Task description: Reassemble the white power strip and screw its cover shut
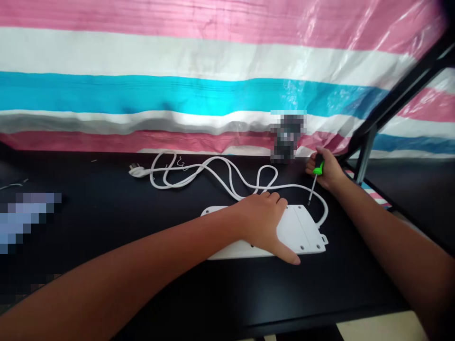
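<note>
A white power strip (296,231) lies on the dark table with its screw-holed face up. Across its middle spreads my left hand (261,219), fingers bent over the far edge and thumb along the near edge, gripping it. My right hand (331,171) is closed round the black and green handle of a screwdriver (317,170). Its shaft slants down, and the tip is just past the strip's far right corner, apart from the strip. The strip's white cord (234,189) leaves its right end and loops behind it to a plug (138,171) on the left.
The black tabletop (170,284) runs up to a striped plastic sheet (177,94) at the back. A pixelated dark object (287,139) stands by the sheet, and another blurred-out item (24,218) is at the left. A black metal frame (401,90) rises on the right.
</note>
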Tool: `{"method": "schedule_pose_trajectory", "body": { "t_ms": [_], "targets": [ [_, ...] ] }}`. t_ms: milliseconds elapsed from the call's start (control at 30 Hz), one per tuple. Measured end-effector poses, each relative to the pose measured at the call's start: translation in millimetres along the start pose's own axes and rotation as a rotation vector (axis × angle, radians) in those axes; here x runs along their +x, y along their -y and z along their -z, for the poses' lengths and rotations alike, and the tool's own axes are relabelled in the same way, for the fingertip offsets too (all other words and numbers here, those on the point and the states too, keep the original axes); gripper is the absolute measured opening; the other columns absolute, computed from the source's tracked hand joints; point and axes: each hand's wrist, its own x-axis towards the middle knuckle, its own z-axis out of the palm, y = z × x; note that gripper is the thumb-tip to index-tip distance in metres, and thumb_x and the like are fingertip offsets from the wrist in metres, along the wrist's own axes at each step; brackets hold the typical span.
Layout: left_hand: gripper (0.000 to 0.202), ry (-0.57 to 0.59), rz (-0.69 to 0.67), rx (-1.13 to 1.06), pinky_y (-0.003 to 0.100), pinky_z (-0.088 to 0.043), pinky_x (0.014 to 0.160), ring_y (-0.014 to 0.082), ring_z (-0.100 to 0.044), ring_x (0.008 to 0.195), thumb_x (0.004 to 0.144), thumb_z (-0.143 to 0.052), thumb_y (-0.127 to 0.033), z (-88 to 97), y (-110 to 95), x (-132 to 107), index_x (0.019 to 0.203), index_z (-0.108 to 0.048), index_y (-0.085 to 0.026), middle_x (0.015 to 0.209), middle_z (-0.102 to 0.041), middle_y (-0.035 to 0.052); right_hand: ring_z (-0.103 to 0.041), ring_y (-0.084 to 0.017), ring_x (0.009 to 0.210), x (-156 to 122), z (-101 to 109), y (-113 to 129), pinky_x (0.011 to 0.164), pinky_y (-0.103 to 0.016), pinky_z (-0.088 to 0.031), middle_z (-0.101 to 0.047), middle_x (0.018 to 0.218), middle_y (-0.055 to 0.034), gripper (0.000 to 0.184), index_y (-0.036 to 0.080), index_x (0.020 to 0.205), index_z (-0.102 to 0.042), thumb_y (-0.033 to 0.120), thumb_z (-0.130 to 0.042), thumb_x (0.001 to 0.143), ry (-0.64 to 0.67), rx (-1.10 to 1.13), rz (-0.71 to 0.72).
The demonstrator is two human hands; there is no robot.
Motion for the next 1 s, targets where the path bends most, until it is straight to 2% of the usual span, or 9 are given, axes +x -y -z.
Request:
{"method": "schedule_pose_trajectory", "body": {
  "t_ms": [100, 233, 400, 533, 700, 833, 900, 1000],
  "targets": [
    [0.090, -0.023, -0.009, -0.009, 0.045, -0.052, 0.101, 0.0343, -0.060, 0.118, 0.071, -0.063, -0.084, -2.8, 3, -1, 0.127, -0.058, -0.014, 0.129, -0.062, 0.0167, -0.031, -0.006, 0.040, -4, -6, 9, 0.036, -0.019, -0.027, -0.036, 0.048, 0.0094, 0.041, 0.024, 0.067, -0.040, 0.043, -0.067, 0.092, -0.112, 0.064, -0.102],
    [0.100, -0.032, -0.013, -0.011, 0.048, -0.051, 0.105, 0.0371, -0.059, 0.123, 0.069, -0.062, -0.088, -3.0, 4, -4, 0.134, -0.056, -0.012, 0.134, -0.061, 0.0193, -0.043, -0.005, 0.042, -17, -14, 19, 0.039, -0.014, -0.042, -0.040, 0.052, 0.0098, 0.048, 0.023, 0.070, -0.034, 0.049, -0.064, 0.096, -0.265, 0.183, -0.084],
    [0.110, -0.024, 0.001, -0.002, 0.048, -0.051, 0.108, 0.0393, -0.058, 0.126, 0.063, -0.067, -0.091, -0.8, 5, -10, 0.138, -0.056, -0.011, 0.138, -0.060, 0.0215, -0.028, 0.000, 0.033, -38, -18, 24, 0.031, -0.007, -0.029, -0.031, 0.049, 0.0140, 0.054, 0.023, 0.069, -0.031, 0.051, -0.066, 0.098, -0.301, 0.292, -0.074],
    [0.107, -0.039, -0.010, -0.013, 0.048, -0.052, 0.106, 0.0387, -0.060, 0.123, 0.063, -0.066, -0.091, -1.1, 7, -9, 0.135, -0.058, -0.011, 0.133, -0.062, 0.0201, -0.023, -0.001, 0.031, -46, -27, 40, 0.026, -0.009, -0.023, -0.028, 0.046, 0.0141, 0.062, 0.023, 0.067, -0.028, 0.054, -0.076, 0.089, -0.249, 0.341, -0.049],
    [0.110, -0.033, -0.014, -0.020, 0.049, -0.051, 0.107, 0.0385, -0.060, 0.122, 0.062, -0.065, -0.092, 0.5, 6, -9, 0.134, -0.058, -0.011, 0.132, -0.063, 0.0203, -0.021, -0.001, 0.032, -62, -61, 75, 0.026, -0.011, -0.020, -0.028, 0.045, 0.0125, 0.057, 0.023, 0.065, -0.036, 0.064, -0.065, 0.092, -0.178, 0.391, 0.031],
    [0.108, -0.034, -0.007, -0.023, 0.048, -0.052, 0.105, 0.0391, -0.059, 0.124, 0.062, -0.067, -0.091, 1.4, 5, -10, 0.134, -0.057, -0.011, 0.135, -0.061, 0.0209, -0.021, -0.003, 0.034, -89, -96, 92, 0.026, -0.016, -0.016, -0.031, 0.049, 0.0109, 0.051, 0.022, 0.073, -0.052, 0.069, -0.064, 0.090, -0.043, 0.400, 0.101],
    [0.106, -0.034, -0.013, -0.020, 0.048, -0.051, 0.105, 0.0388, -0.059, 0.124, 0.063, -0.067, -0.090, 0.9, 6, -10, 0.133, -0.058, -0.011, 0.134, -0.062, 0.0203, -0.020, -0.003, 0.034, -101, -108, 96, 0.027, -0.016, -0.013, -0.031, 0.049, 0.0103, 0.052, 0.022, 0.073, -0.054, 0.070, -0.066, 0.088, 0.082, 0.311, 0.167],
    [0.105, -0.036, -0.018, -0.010, 0.048, -0.051, 0.106, 0.0382, -0.060, 0.122, 0.064, -0.068, -0.090, -0.1, 6, -9, 0.133, -0.057, -0.012, 0.132, -0.062, 0.0196, -0.017, -0.003, 0.035, -111, -117, 99, 0.028, -0.017, -0.011, -0.031, 0.048, 0.0098, 0.052, 0.022, 0.071, -0.055, 0.070, -0.069, 0.085, 0.156, 0.238, 0.210]
  ]
}}
